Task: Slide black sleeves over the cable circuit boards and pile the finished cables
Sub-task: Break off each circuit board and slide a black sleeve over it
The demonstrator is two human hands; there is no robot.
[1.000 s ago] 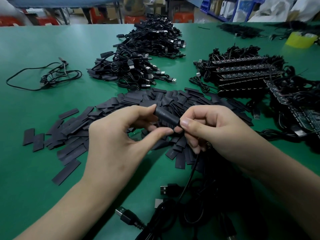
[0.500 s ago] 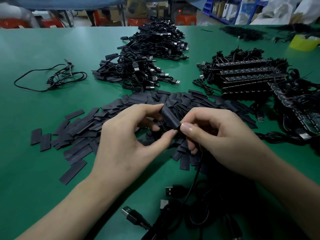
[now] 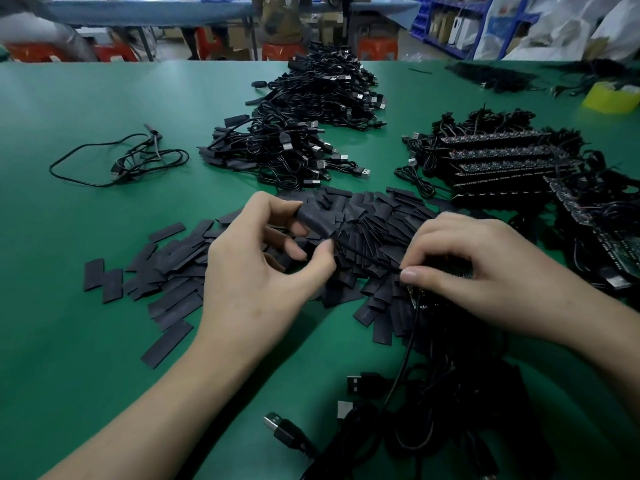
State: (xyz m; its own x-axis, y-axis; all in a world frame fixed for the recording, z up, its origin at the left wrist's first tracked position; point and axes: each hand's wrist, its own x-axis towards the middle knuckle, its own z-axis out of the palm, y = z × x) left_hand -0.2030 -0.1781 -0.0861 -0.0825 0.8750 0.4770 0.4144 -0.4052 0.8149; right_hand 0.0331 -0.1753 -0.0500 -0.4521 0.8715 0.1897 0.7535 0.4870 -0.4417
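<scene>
Here, a person's two bare hands work above a green table strewn with flat black sleeves. The left hand is partly curled, its thumb and forefinger pinched on a rounded black sleeve held up above the loose heap. A thin black wire runs from that sleeve toward the right hand, whose fingers are curled down and whose thumb presses on a small circuit board at the near edge of the heap; most of the board is hidden under the fingers. The board sits outside the held sleeve, apart from it.

No tray or bin holds any of this; everything lies straight on the table. A black cable drops from the board toward the viewer into a tangle of cables with USB plugs near the bottom edge.

Beyond the sleeves, in the middle, lies a pile of coiled cables with USB plugs, and a second such pile sits just behind it. To the right, rows of bare circuit boards with attached wires are stacked close together. On the left, well apart, lies a single loose cable. A yellow roll of tape sits at the far right. Stools and shelving stand beyond the table, blurred.
</scene>
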